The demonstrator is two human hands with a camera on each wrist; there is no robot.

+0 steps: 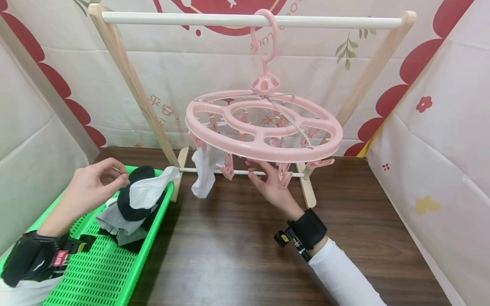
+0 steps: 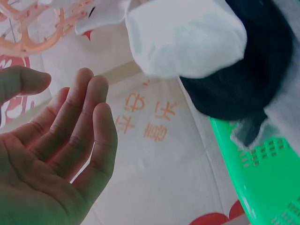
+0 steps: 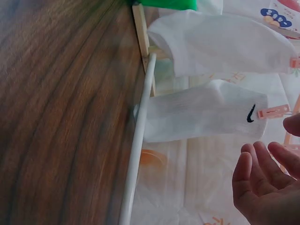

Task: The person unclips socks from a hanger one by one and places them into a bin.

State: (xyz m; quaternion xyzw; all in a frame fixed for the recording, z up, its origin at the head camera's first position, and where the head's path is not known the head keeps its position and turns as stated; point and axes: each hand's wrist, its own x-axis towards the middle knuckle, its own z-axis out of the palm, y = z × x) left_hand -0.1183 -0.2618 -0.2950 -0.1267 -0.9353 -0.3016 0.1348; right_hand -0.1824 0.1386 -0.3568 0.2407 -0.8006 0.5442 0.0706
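Observation:
My left hand (image 1: 89, 187) is over the green basket (image 1: 152, 238), its fingers loosely bent and nothing in them. Just right of it, a white sock (image 1: 147, 193) lies on black socks (image 1: 124, 202) and a grey sock (image 1: 116, 221). A round pink clip hanger (image 1: 245, 148) hangs from a white bar. Two white socks dangle from its left side: in the right wrist view, a plain one (image 3: 225, 44) and one with a black tick mark (image 3: 206, 112), each held by a pink clip. Under the hanger's ring my right hand (image 1: 272, 182) reaches up empty, fingers relaxed, near the clips.
The wooden rack has a white top bar (image 1: 172, 19), a thin lower bar (image 1: 245, 172) and slanted legs (image 1: 134, 85). Several pink clips (image 1: 228, 165) hang round the ring. Printed cloth walls (image 1: 432, 140) enclose the dark wooden table (image 1: 229, 255).

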